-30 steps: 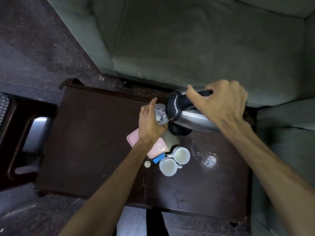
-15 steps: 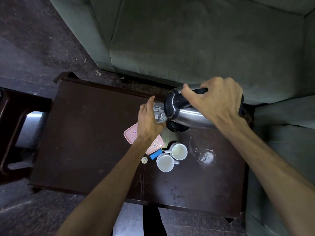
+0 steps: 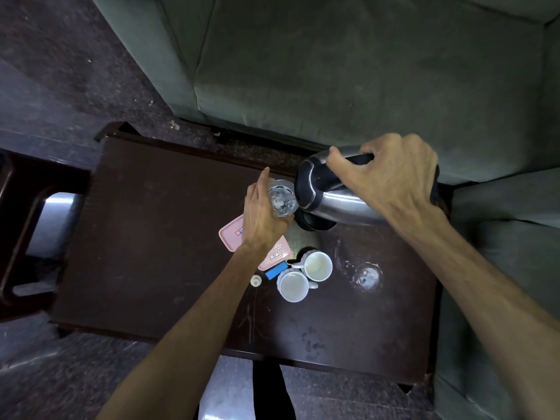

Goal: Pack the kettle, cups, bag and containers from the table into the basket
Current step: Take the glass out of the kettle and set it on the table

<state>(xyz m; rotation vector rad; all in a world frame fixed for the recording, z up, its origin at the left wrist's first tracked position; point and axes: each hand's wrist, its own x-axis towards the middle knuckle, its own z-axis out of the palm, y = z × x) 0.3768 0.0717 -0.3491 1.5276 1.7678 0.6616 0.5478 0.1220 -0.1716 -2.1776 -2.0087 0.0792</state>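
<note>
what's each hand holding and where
Right hand grips the kettle by its black top handle; left hand holds a clear glass around its side.

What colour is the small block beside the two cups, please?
Blue, clearest in the head view.

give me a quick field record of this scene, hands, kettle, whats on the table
left hand: left hand holds a clear glass at the kettle's spout
right hand: right hand grips the handle of the steel kettle, tilted toward the glass
kettle base: black base on the table, under the kettle
cups: two white cups side by side
containers: pink containers partly under the left wrist
other: second glass, blue block, small white cap
basket: not in view
</note>
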